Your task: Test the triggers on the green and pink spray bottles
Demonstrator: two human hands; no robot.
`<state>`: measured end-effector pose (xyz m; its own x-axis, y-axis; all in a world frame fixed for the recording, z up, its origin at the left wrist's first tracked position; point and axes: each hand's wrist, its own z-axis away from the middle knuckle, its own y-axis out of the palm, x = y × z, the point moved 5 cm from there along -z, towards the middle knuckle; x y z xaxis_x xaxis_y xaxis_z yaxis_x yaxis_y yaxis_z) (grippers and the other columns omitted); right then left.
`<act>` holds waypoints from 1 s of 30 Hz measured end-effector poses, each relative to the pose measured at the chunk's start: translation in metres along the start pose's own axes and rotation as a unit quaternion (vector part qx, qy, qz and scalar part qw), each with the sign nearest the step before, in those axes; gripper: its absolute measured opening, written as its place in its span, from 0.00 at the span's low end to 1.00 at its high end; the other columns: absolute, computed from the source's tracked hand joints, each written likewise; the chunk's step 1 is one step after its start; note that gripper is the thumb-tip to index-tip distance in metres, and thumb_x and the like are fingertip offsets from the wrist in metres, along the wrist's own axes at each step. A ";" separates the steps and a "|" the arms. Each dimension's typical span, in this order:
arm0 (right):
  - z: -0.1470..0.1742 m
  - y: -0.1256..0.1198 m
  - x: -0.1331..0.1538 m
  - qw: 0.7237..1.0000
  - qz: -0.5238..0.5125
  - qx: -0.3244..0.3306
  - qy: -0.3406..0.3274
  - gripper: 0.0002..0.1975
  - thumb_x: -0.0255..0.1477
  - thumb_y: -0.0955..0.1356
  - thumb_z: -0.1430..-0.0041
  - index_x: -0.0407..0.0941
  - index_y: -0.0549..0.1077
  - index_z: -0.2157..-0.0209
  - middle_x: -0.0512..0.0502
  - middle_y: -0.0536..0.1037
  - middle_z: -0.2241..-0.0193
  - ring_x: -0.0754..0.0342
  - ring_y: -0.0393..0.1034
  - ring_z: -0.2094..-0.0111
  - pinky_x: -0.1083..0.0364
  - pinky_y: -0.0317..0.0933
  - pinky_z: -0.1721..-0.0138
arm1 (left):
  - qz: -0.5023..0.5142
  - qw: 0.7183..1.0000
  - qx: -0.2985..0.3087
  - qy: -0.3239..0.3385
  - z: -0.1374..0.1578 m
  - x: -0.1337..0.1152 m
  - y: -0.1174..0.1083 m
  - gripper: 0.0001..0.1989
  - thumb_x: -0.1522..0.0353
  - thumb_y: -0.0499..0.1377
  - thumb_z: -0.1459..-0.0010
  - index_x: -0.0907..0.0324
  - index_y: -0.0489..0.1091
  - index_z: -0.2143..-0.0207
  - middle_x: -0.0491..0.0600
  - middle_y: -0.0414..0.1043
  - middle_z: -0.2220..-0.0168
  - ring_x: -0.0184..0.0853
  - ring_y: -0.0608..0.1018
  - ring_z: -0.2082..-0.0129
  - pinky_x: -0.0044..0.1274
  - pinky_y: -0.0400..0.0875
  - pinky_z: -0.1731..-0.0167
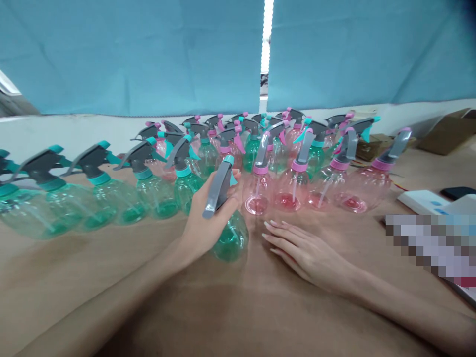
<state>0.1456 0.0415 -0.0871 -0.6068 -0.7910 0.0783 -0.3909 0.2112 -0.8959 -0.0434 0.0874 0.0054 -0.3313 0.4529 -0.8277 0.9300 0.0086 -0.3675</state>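
Observation:
My left hand is wrapped round the neck of a green spray bottle with a grey and teal trigger head. That bottle is tilted slightly, in front of the others. My right hand lies flat on the brown table, fingers stretched out and holding nothing. Just beyond its fingertips stands a row of pink spray bottles, the nearest a clear pink bottle. To the left runs a row of green spray bottles, one close beside my left hand.
More pink and green spray bottles crowd the back. At the right are a white box-shaped item, a dark object and a pixelated flat item. Cardboard stands at the back right, before a blue curtain.

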 end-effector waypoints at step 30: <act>-0.112 0.053 -0.012 0.988 0.148 0.034 -0.018 0.27 0.19 0.64 0.45 0.51 0.74 0.45 0.47 0.74 0.44 0.36 0.49 0.33 0.27 0.39 0.35 | -0.034 0.999 -0.014 -0.022 0.001 -0.001 -0.022 0.11 0.66 0.57 0.42 0.53 0.70 0.55 0.46 0.74 0.58 0.40 0.76 0.57 0.31 0.72 0.58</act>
<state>0.0550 0.1263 -0.0862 -0.6620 -0.7204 -0.2067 -0.1514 0.3986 -0.9046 -0.0641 0.0864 0.0140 -0.4001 0.4108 -0.8193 0.9090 0.0637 -0.4120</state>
